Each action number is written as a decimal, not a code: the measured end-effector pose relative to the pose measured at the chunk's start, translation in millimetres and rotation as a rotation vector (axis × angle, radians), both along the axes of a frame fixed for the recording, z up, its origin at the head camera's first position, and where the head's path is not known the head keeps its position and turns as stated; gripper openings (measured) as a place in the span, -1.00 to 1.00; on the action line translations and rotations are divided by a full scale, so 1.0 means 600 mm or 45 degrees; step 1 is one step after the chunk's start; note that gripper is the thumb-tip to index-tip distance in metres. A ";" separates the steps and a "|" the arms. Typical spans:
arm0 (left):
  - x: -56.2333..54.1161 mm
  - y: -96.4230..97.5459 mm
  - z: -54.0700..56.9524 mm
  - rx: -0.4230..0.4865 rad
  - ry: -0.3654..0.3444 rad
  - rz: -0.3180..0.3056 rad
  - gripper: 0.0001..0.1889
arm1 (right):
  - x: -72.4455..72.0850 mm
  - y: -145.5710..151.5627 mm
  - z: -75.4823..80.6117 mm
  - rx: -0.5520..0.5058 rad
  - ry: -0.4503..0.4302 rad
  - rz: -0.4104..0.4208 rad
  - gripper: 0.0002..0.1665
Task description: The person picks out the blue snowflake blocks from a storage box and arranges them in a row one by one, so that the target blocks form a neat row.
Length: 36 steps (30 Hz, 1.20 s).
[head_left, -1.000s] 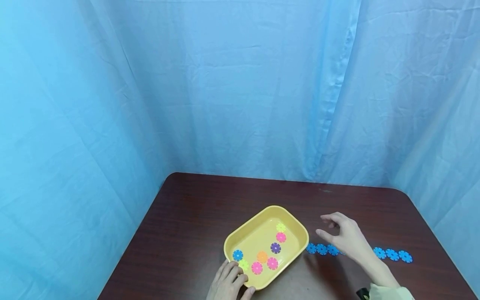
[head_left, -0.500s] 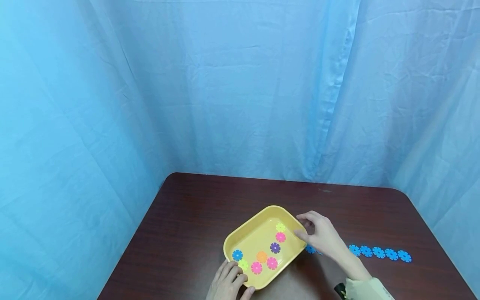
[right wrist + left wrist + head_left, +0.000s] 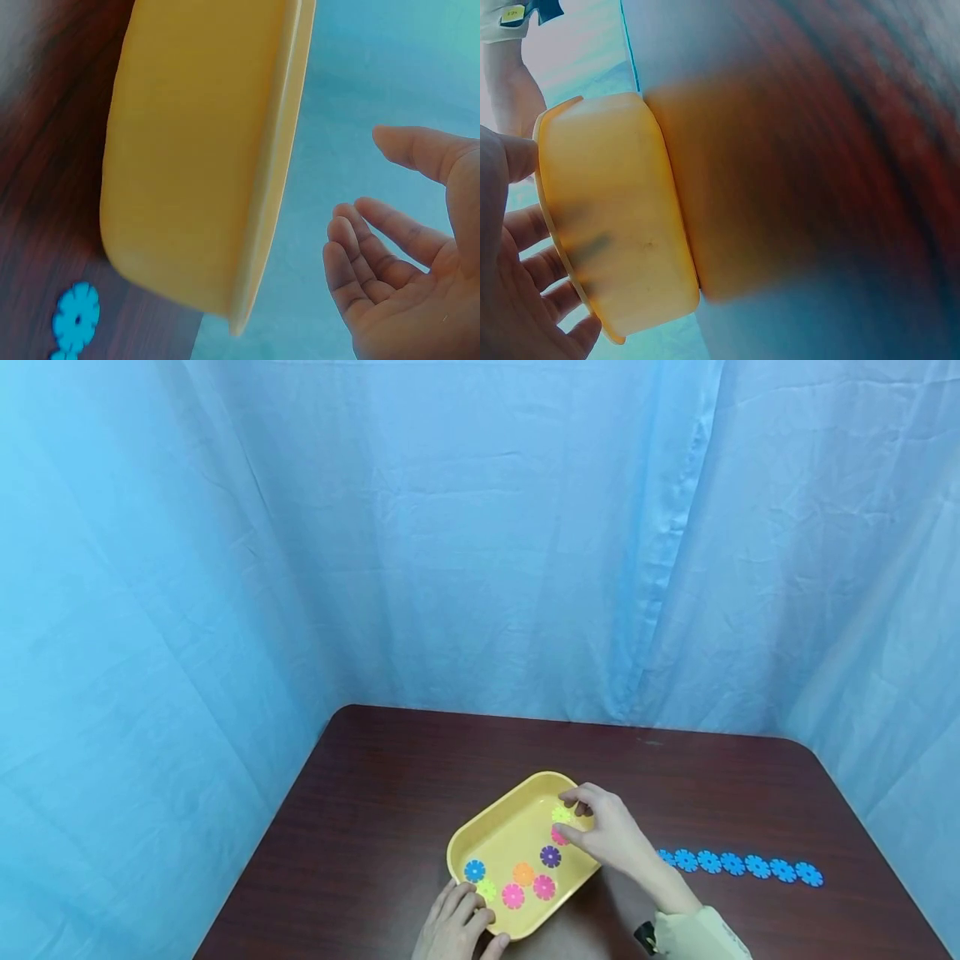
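A yellow plastic tray [image 3: 487, 831] with rounded corners holds several notched snowflake building discs. My left hand [image 3: 450, 920] grips its near left rim; in the left wrist view the fingers [image 3: 540, 266] hook over the edge and the thumb lies at the rim. My right hand [image 3: 603, 831] is over the tray's right end, fingers and thumb apart with nothing between them. Beneath its fingertips are a yellow-green disc [image 3: 560, 814] and a partly hidden pink disc [image 3: 559, 837]. Nearby lie a purple disc [image 3: 551, 857], an orange disc [image 3: 523, 874] and a blue disc [image 3: 475, 871].
A row of blue snowflake discs [image 3: 732, 864] lies on the dark brown table [image 3: 390, 777] right of the tray, its left end hidden by the right arm. Light blue curtains [image 3: 480, 543] hang around the table's back and sides.
My right hand has moved left from above the blue row to over the tray's right end, uncovering more of the row's middle. The left hand and tray have stayed in place.
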State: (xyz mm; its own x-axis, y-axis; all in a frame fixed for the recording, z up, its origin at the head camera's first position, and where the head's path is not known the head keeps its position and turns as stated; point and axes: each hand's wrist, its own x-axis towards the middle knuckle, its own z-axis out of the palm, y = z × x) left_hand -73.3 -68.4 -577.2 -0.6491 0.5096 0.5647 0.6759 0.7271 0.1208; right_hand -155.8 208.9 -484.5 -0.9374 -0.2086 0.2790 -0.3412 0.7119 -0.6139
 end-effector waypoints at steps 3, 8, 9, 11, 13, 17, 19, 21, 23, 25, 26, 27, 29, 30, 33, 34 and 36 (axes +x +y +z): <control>-0.001 0.000 -0.002 0.008 0.026 0.001 -0.79 | -0.002 -0.012 -0.003 -0.013 0.017 0.034 -0.58; -0.004 0.001 -0.005 0.017 0.050 -0.007 -0.78 | -0.006 -0.026 -0.008 -0.029 0.034 0.070 -0.58; -0.004 0.001 -0.005 0.019 0.050 -0.008 -0.78 | -0.006 -0.028 -0.009 -0.031 0.037 0.079 -0.58; -0.004 0.001 -0.005 0.025 0.046 -0.008 -0.78 | -0.008 -0.031 -0.010 -0.036 0.038 0.096 -0.57; -0.004 0.002 -0.005 0.028 0.045 -0.006 -0.77 | -0.009 -0.035 -0.010 -0.032 0.038 0.102 -0.57; -0.004 0.001 -0.005 0.027 0.052 -0.006 -0.77 | -0.010 -0.045 -0.012 -0.022 0.022 0.100 -0.56; -0.004 0.001 -0.005 0.028 0.060 -0.006 -0.77 | -0.010 -0.052 -0.013 -0.012 0.015 0.099 -0.56; -0.004 0.000 -0.006 0.027 0.075 -0.007 -0.77 | -0.010 -0.059 -0.015 -0.010 0.001 0.115 -0.56; -0.006 0.001 -0.008 0.030 0.095 -0.009 -0.76 | -0.011 -0.066 -0.016 0.000 -0.004 0.134 -0.57; -0.007 0.001 -0.009 0.030 0.114 -0.014 -0.76 | -0.011 -0.075 -0.020 0.003 -0.017 0.161 -0.57; -0.007 -0.001 -0.010 0.030 0.120 -0.017 -0.76 | -0.011 -0.080 -0.022 0.002 -0.026 0.175 -0.57; -0.007 -0.002 -0.010 0.033 0.124 -0.021 -0.77 | -0.011 -0.086 -0.025 0.000 -0.029 0.194 -0.56; -0.009 -0.002 -0.011 0.034 0.133 -0.025 -0.76 | -0.012 -0.094 -0.032 -0.006 -0.063 0.223 -0.54; -0.009 -0.002 -0.011 0.037 0.138 -0.028 -0.76 | -0.012 -0.099 -0.035 -0.009 -0.081 0.240 -0.54; -0.010 -0.001 -0.013 0.042 0.162 -0.030 -0.71 | -0.013 -0.111 -0.047 -0.013 -0.130 0.277 -0.54; -0.010 -0.001 -0.014 0.040 0.178 -0.031 -0.67 | -0.014 -0.114 -0.051 -0.013 -0.145 0.283 -0.54; -0.011 0.000 -0.017 0.049 0.209 -0.037 -0.63 | -0.014 -0.121 -0.059 -0.004 -0.140 0.301 -0.54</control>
State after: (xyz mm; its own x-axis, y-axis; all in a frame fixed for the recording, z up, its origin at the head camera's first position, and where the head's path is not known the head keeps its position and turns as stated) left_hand -79.9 -68.5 -587.2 -0.5319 0.5025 0.6816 0.7092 0.7042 0.0343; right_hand -164.3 136.6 -519.8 -0.8876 -0.4246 0.1787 -0.4286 0.6187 -0.6585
